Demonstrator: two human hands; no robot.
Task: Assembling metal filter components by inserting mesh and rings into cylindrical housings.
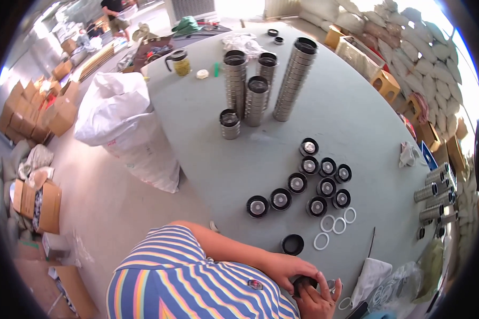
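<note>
My left hand (284,267) and my right hand (318,302) meet at the near edge of the grey table (351,117), both closed around one black round cap (303,282). My fingers hide most of it. Just beyond my left hand an empty black cap (292,244) lies on the table. Several white rings (335,225) lie to its right. Farther off, several black caps with shiny metal centres (318,186) sit in slanted rows. A small clear ring (345,303) lies beside my right hand.
Tall stacks of metal rings (295,80) stand at the table's middle back, a short one (230,124) in front. More stacks lie sideways at the right edge (436,191). A white cloth (370,274) lies near right. A white sack (122,122) and cardboard boxes (48,111) stand left.
</note>
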